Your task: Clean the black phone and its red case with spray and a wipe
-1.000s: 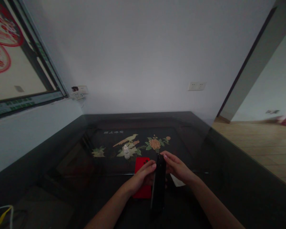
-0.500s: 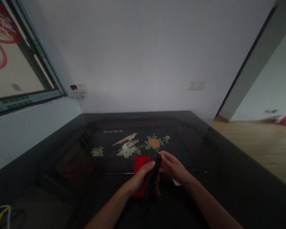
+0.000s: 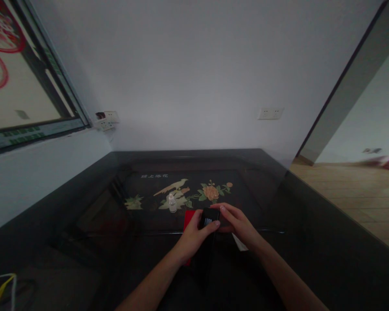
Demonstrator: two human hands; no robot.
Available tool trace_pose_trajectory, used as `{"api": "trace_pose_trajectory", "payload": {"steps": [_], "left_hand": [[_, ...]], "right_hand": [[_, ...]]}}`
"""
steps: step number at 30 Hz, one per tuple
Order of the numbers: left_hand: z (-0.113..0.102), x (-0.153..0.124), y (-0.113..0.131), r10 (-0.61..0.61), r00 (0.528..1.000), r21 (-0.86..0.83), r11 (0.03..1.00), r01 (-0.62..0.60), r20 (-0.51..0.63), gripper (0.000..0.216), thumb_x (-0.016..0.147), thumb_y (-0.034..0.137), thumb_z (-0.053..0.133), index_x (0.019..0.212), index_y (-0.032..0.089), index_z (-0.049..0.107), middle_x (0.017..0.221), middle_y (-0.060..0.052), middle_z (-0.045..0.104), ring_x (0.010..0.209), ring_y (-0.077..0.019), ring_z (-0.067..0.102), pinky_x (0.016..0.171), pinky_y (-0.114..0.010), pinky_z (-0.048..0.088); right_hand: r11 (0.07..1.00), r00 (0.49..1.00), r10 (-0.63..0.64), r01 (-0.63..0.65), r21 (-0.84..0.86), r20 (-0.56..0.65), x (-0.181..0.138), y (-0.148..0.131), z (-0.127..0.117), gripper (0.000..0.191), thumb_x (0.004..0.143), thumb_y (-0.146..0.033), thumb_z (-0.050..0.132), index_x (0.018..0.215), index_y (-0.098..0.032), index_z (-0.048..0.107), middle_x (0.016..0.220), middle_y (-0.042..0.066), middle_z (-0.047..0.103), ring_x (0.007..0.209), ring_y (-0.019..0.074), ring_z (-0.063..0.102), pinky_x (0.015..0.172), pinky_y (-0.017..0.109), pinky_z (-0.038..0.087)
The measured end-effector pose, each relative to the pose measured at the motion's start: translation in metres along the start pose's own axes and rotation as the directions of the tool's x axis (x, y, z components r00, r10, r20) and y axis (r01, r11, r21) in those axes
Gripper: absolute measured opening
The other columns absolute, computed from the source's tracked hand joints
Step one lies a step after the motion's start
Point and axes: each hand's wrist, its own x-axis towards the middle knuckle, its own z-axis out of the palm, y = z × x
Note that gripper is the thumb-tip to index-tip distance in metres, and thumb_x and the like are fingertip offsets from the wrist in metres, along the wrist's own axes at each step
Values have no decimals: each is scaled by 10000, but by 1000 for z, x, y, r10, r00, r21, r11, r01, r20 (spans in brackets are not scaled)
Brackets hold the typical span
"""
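A flat, black, phone-shaped device [image 3: 210,215] with pale marks on its upper face stands tilted over the dark table. I cannot tell whether it is a phone or a power bank. My left hand [image 3: 194,236] wraps round it, thumb across its face. At its upper right corner, the fingers of my right hand [image 3: 238,222] close on the edge. A red phone [image 3: 189,216] lies on the table behind my left hand, mostly covered by it. By my right wrist lies a white item [image 3: 240,243], partly hidden.
A small clear bottle [image 3: 172,203] stands on the table's [image 3: 142,259] bird-and-flower picture. Beyond the table rises a white wall with sockets [image 3: 270,113]. A white and yellow cable [image 3: 3,288] shows at lower left, and a window [image 3: 29,82] is at left.
The black device has turned from edge-on to show its marked face. My left thumb has moved across that face, and my left hand now covers more of the red phone.
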Motion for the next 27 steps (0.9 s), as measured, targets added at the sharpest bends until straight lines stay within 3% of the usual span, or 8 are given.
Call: {"api": "trace_pose_trajectory", "payload": {"steps": [5, 12, 16, 19, 21, 24, 27], "left_hand": [[-1, 4, -9, 95, 994, 20, 995, -94, -61, 613, 830, 480, 785, 1306, 199, 517, 1332, -128, 626, 1245, -282, 594, 1072, -427, 457], [1, 4, -8, 62, 993, -2, 998, -62, 100, 713, 799, 409, 826, 1393, 226, 477, 1348, -135, 624, 1176, -287, 653, 989, -445, 535], [-5, 3, -2, 79, 991, 198, 975, -99, 107, 567, 874, 456, 727, 1360, 225, 548, 1264, -119, 666, 1112, -281, 672, 974, -458, 534], [-14, 1, 2, 165, 986, 513, 849, -130, -24, 584, 898, 509, 664, 1374, 188, 559, 1254, -141, 643, 1134, -296, 640, 1043, -500, 481], [-21, -2, 5, 243, 970, 672, 723, -162, -28, 759, 831, 557, 723, 1458, 202, 485, 1362, -153, 560, 1234, -319, 577, 1104, -522, 428], [-27, -8, 10, 276, 946, 761, 574, -304, 169, 1103, 618, 601, 873, 1539, 264, 367, 1468, -138, 448, 1341, -352, 480, 1145, -524, 389], [-26, -12, 14, 235, 910, 755, 507, -416, 343, 1184, 491, 592, 929, 1497, 258, 403, 1425, -135, 470, 1298, -365, 500, 1109, -517, 417]], "right_hand": [[990, 990, 93, -103, -100, -102, 3, 4, -2, 468, 814, -551, 751, 1147, -231, 679, 1169, 95, 714, 1078, 292, 672, 618, 291, 601], [974, 989, 94, -116, -195, -118, 3, -1, -14, 429, 861, -475, 677, 1222, -250, 625, 880, 32, 751, 686, 169, 694, 501, 215, 494], [975, 991, 110, -123, -186, -78, 4, -1, -18, 422, 851, -490, 677, 1184, -240, 610, 879, 32, 752, 704, 186, 714, 537, 249, 534], [970, 989, 128, -141, -198, -75, 5, 2, -22, 423, 852, -504, 668, 1175, -239, 604, 891, 38, 754, 704, 188, 717, 527, 241, 526], [966, 987, 135, -150, -212, -83, 7, 4, -25, 416, 853, -502, 667, 1170, -239, 604, 890, 38, 751, 711, 187, 715, 528, 237, 521], [963, 985, 137, -157, -218, -102, 8, 6, -29, 410, 848, -498, 676, 1164, -246, 601, 878, 30, 740, 728, 190, 711, 551, 250, 533], [964, 983, 148, -167, -206, -105, 8, 8, -30, 412, 843, -503, 677, 1159, -254, 591, 852, 14, 727, 724, 186, 704, 578, 270, 551]]}}
